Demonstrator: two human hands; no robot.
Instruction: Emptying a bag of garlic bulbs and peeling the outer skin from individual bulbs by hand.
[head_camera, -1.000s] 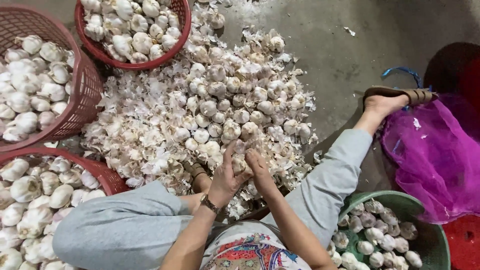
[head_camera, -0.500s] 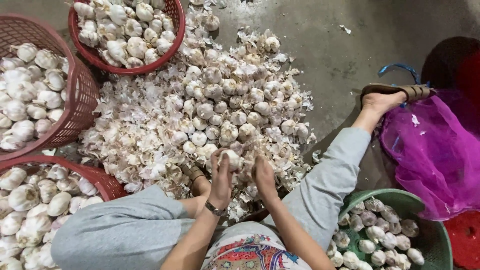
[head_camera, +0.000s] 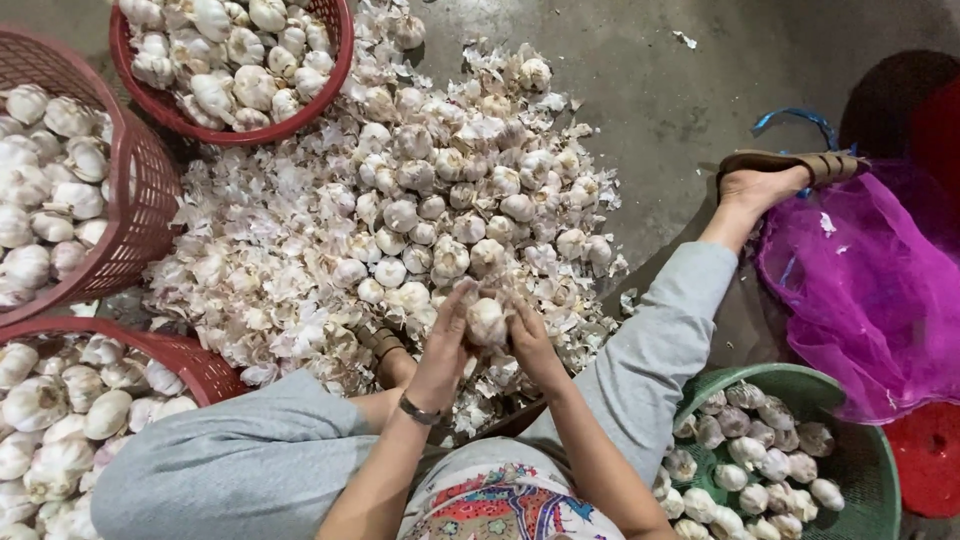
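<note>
While the fingers (head_camera: 462, 305) of the left hand (head_camera: 445, 345) and those of the right hand (head_camera: 530, 340) close around one garlic bulb (head_camera: 487, 322), the bulb sits between both palms, just above the near edge of a big pile of garlic and loose white skins (head_camera: 400, 210) on the concrete floor (head_camera: 680, 110). A bracelet (head_camera: 418, 410) is on the left wrist. Grey trouser legs (head_camera: 650, 350) stretch to both sides, and one foot in a sandal (head_camera: 775, 165) touches a purple net bag (head_camera: 870, 280). Three red baskets (head_camera: 140, 190) full of garlic stand at the left and top, and a green basket (head_camera: 860, 450) with bulbs is at the right.
</note>
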